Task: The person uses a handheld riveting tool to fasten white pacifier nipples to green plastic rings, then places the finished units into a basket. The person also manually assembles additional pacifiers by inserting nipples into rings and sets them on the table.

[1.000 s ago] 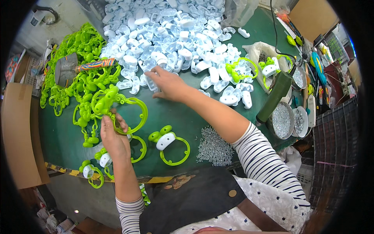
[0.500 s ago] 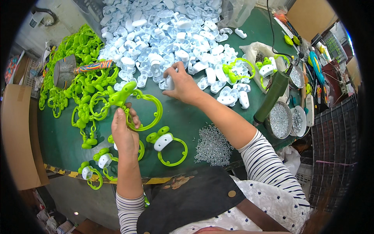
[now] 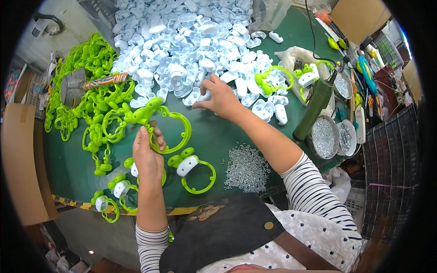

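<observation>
My left hand (image 3: 150, 152) is closed round a bright green plastic ring part (image 3: 187, 129), whose rounded knobs point up and to the left. At the near edge of the white heap, my right hand (image 3: 221, 98) pinches a small white plastic shell piece (image 3: 205, 96) between thumb and fingers. The heap of white shell pieces (image 3: 182, 50) spreads behind both hands. Below the left hand lies a green ring with a white shell fitted on it (image 3: 199, 175); similar joined ones (image 3: 122, 189) lie along the near left edge, one partly covered by my forearm.
Loose green ring parts (image 3: 86, 95) are piled at the left, with a wide blade with a striped, wrapped handle (image 3: 75, 86) on top. Small screws (image 3: 247, 168) lie nearer me. At the right are a green electric screwdriver (image 3: 314, 109), a screw bowl (image 3: 324, 139) and a plastic bag (image 3: 287, 57).
My right hand has drawn slightly right and away from the heap, the white shell piece showing in its fingers. My left hand keeps the green ring part nearly still. The view has shifted slightly.
</observation>
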Demonstrator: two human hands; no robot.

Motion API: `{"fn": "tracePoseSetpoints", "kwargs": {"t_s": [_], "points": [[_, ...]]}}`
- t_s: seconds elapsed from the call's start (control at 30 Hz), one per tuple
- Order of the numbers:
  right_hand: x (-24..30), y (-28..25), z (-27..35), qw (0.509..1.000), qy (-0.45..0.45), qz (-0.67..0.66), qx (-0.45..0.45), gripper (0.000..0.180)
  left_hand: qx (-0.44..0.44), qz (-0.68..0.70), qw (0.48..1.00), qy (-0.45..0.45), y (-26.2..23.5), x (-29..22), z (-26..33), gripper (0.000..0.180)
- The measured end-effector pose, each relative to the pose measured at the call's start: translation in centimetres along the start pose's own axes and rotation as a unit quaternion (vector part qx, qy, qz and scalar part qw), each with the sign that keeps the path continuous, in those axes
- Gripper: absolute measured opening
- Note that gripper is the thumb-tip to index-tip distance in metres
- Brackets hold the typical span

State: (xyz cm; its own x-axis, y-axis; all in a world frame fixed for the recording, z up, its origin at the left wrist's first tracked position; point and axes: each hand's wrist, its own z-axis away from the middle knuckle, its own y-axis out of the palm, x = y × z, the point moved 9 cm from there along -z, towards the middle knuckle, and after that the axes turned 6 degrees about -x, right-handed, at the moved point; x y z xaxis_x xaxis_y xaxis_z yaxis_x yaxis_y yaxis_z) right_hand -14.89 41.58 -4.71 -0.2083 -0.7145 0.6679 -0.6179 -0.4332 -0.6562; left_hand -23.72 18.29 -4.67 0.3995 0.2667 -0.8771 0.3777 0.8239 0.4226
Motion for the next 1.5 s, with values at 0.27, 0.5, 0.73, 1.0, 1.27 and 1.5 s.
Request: {"fn": "tracePoseSetpoints", "kwargs": {"t_s": [0.27, 0.5, 0.73, 1.0, 1.27, 1.5], "points": [[-4.3, 1.8, 1.6, 0.848, 0.310, -0.427, 0.046, 0.031, -0.009, 0.009, 1.000, -0.010, -0.2, 0.4, -0.1, 0.037], [-3.0, 1.6, 1.2, 0.842, 0.247, -0.477, 0.047, 0.029, -0.007, 0.043, 0.999, -0.030, -0.2, 0.9, -0.3, 0.036], [6.9, -0.6, 3.8, 0.969, -0.233, -0.079, -0.014, 0.031, 0.020, 0.073, 0.996, -0.053, 2.6, 2.0, 0.0, 0.032], [8.2, 0.6, 5.7, 0.931, 0.024, -0.358, 0.068, 0.027, 0.070, 0.051, 0.995, -0.056, 4.1, 2.2, 0.6, 0.023], [4.9, 2.4, 5.5, 0.812, 0.182, -0.553, -0.032, 0.056, 0.116, 0.044, 0.991, -0.052, 5.5, 2.2, 1.6, 0.030], [5.2, 2.1, 5.3, 0.872, 0.139, -0.468, 0.020, 0.060, 0.083, 0.062, 0.993, -0.049, 5.0, 1.9, 1.8, 0.028]]}}
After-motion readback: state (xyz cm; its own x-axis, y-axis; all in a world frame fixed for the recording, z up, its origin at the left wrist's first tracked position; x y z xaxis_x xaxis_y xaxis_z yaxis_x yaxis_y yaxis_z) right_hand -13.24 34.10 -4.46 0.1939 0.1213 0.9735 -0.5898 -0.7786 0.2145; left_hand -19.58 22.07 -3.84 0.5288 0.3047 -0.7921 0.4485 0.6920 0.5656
